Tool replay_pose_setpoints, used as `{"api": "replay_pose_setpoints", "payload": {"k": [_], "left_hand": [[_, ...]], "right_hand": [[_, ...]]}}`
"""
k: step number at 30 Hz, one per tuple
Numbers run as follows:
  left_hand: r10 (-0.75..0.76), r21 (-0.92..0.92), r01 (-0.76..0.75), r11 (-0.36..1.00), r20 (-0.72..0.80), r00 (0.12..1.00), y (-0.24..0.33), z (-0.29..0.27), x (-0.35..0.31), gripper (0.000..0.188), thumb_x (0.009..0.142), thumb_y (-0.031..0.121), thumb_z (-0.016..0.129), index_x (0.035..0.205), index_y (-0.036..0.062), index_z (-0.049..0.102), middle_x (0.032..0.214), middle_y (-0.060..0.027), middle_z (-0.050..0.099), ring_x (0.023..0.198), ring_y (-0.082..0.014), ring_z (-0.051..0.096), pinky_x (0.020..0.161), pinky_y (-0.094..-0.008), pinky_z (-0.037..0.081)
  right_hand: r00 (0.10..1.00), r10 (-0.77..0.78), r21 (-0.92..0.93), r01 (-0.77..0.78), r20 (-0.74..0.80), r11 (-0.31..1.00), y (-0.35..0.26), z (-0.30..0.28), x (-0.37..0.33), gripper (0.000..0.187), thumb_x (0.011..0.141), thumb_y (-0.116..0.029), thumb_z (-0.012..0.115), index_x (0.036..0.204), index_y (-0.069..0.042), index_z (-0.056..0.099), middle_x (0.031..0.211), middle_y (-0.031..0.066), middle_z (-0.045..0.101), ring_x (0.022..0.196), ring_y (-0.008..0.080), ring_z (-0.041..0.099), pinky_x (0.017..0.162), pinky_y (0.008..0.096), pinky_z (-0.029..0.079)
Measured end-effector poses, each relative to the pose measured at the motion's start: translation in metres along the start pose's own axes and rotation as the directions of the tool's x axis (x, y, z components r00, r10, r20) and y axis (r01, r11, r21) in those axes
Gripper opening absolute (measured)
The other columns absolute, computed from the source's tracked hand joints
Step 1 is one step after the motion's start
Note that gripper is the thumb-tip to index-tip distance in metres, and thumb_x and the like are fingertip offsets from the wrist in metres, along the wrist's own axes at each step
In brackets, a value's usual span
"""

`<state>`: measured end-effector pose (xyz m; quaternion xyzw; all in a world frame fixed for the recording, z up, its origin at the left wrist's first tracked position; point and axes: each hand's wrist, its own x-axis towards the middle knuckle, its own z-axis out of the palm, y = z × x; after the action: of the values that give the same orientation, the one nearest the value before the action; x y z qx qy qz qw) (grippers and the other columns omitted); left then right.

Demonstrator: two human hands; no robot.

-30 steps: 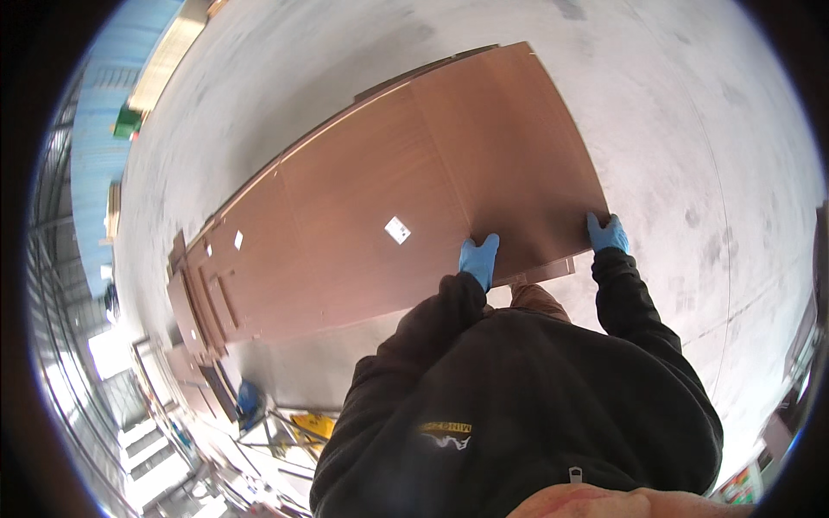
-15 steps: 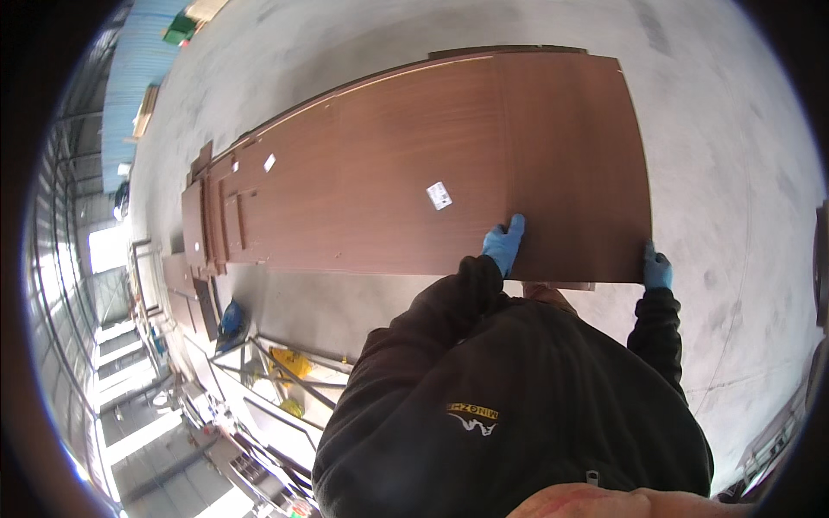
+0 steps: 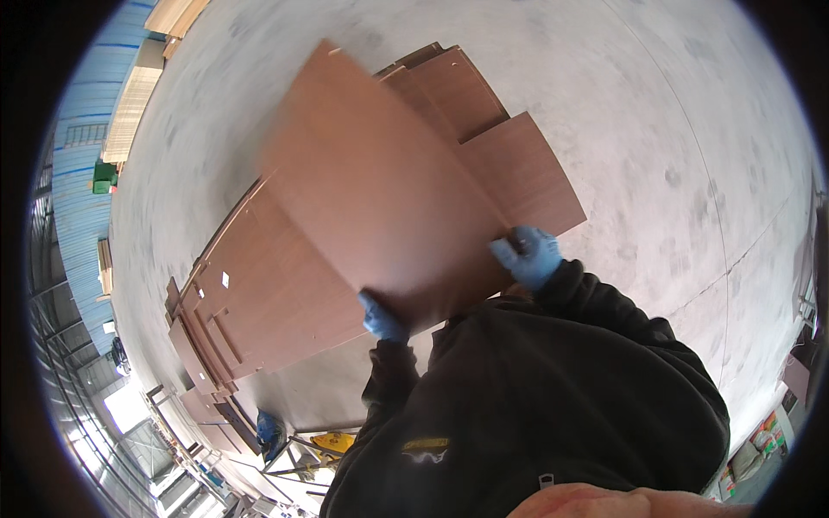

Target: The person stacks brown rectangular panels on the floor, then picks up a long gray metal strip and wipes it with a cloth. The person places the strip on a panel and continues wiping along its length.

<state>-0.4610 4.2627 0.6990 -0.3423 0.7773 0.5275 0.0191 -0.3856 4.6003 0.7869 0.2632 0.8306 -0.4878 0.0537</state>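
Note:
A reddish-brown board (image 3: 371,181) is lifted and turned at an angle above a stack of similar boards (image 3: 302,285). My left hand (image 3: 381,318), in a blue glove, grips its near left edge. On its right edge my right hand (image 3: 528,256), gloved the same, holds on with the thumb on top; most of the other fingers are hidden or bent under. The board's far corner is blurred by motion. Beneath it, more brown boards (image 3: 522,173) show to the right, lying at uneven offsets.
Smaller brown pieces (image 3: 203,345) lie at the stack's left end. Beyond is grey concrete floor (image 3: 656,129). Pale stacked panels (image 3: 134,99) and a green bin (image 3: 104,177) stand by the blue wall. A metal frame with a yellow thing (image 3: 332,442) is near my left side.
The top board has come up off the stack and swung round, its far end now toward the upper left. Both hands have moved left with it, uncovering boards at the right.

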Motion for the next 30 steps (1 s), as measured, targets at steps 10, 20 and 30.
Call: {"api": "replay_pose_setpoints", "payload": {"k": [10,20,30], "left_hand": [[0.060,0.133,-0.027,0.991,-0.253,0.966,-0.085,-0.097,-0.007,0.063,0.116,0.052,0.028,0.153,0.0062,0.050,0.132,-0.0207,0.070,0.112,-0.0329,0.070,0.096,-0.0462,0.059],[-0.187,-0.187,0.137,0.973,-0.287,0.939,-0.112,-0.134,-0.006,0.067,0.113,0.056,0.036,0.156,0.0057,0.049,0.135,-0.0182,0.068,0.111,-0.0319,0.068,0.095,-0.0459,0.057],[-0.142,-0.277,0.082,0.957,-0.207,0.968,-0.121,-0.164,0.029,0.065,0.105,0.058,0.061,0.106,-0.0059,0.075,0.095,-0.0067,0.068,0.086,-0.0182,0.056,0.080,-0.0392,0.051]], "right_hand": [[0.864,-0.462,0.127,0.445,0.201,0.887,-0.049,0.051,0.004,0.042,0.096,-0.040,0.072,0.076,-0.003,0.065,0.075,0.0201,0.069,0.072,0.0444,0.068,0.064,0.0536,0.052],[0.821,-0.537,0.092,0.530,0.193,0.843,-0.075,0.094,-0.017,0.044,0.097,-0.042,0.072,0.076,-0.003,0.065,0.073,0.0214,0.066,0.070,0.0457,0.066,0.061,0.0548,0.049],[0.931,-0.332,-0.065,0.345,0.155,0.936,-0.050,0.159,-0.031,0.031,0.097,-0.038,0.072,0.099,-0.007,0.075,0.094,0.0182,0.076,0.087,0.0400,0.073,0.074,0.0490,0.058]]}}
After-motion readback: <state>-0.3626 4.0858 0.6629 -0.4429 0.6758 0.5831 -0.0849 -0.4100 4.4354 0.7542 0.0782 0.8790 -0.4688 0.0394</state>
